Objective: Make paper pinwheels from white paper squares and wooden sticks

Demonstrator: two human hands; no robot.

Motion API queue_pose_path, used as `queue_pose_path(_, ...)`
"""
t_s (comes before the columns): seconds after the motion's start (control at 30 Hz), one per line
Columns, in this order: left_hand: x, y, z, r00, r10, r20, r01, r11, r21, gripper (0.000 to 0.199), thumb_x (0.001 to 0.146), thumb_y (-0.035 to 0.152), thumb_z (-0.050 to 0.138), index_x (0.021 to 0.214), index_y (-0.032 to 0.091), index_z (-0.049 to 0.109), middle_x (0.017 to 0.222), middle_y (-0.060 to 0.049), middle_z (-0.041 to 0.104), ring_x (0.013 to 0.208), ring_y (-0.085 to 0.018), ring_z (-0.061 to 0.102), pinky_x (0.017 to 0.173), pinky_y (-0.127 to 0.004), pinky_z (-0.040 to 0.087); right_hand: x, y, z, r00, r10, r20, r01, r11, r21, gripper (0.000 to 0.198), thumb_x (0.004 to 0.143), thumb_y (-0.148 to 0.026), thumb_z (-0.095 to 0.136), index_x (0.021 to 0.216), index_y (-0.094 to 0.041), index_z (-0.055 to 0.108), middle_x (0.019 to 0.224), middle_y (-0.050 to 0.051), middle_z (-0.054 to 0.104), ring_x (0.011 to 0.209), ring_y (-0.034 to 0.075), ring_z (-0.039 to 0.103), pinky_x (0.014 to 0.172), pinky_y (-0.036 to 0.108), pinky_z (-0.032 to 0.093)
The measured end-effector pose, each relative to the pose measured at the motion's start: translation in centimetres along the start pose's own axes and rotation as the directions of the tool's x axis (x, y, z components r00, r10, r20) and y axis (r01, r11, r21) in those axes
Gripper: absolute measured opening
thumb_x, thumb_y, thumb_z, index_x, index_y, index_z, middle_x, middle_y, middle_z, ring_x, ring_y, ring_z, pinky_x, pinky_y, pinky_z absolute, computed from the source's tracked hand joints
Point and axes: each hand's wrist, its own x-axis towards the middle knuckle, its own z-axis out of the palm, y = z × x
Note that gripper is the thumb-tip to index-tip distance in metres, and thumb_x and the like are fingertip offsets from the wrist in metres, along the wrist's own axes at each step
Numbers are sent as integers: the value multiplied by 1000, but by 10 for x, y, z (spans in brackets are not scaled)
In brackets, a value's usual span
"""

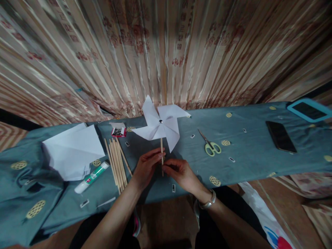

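A white paper pinwheel [171, 126] with a shiny pin at its centre stands upright on a thin wooden stick [162, 144]. My left hand [148, 165] pinches that stick between thumb and fingers, below the paper blades. Lower on the same stick, my right hand [180, 173] closes thumb and fingers around it, with a metal bangle at the wrist. To the left of my left hand lies a bundle of wooden sticks [117, 162]. Behind the bundle sits an open small red box [119, 130] of metal pins.
Green-handled scissors [212, 148] lie right of the pinwheel. Farther right are a black phone [280, 136] and a blue-framed tablet [310, 110]. White paper sheets [74, 147] and a glue stick [92, 177] lie left. A pleated curtain [166, 62] hangs behind the cloth-covered table [249, 148].
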Motion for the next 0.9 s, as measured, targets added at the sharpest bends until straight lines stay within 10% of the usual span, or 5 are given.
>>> queue_pose_path(0.4,1,-11,-7,987,158,27,-160,956,247,22,58,28,86,78,20,80,81,-5,78,78,-17,66,80,-29,50,2,-6,-18,999,-16,-46,15,999,-37,19,83,-39,65,80,-21,73,71,-1,68,65,14,58,61,26,43)
queue_pose_path(0.67,-2,-12,-5,990,136,26,-137,932,337,23,57,32,87,75,19,80,80,-5,77,77,-20,67,80,-31,51,15,-20,-60,915,17,-403,73,976,206,31,69,-53,77,74,-22,74,71,2,72,60,13,58,59,27,47)
queue_pose_path(0.9,-1,-15,-3,988,142,61,-154,920,361,19,59,29,84,75,19,80,78,-5,76,76,-18,66,78,-28,50,18,-23,-53,938,6,-348,73,974,214,33,65,-55,79,65,-23,71,63,0,69,55,12,54,56,27,46)
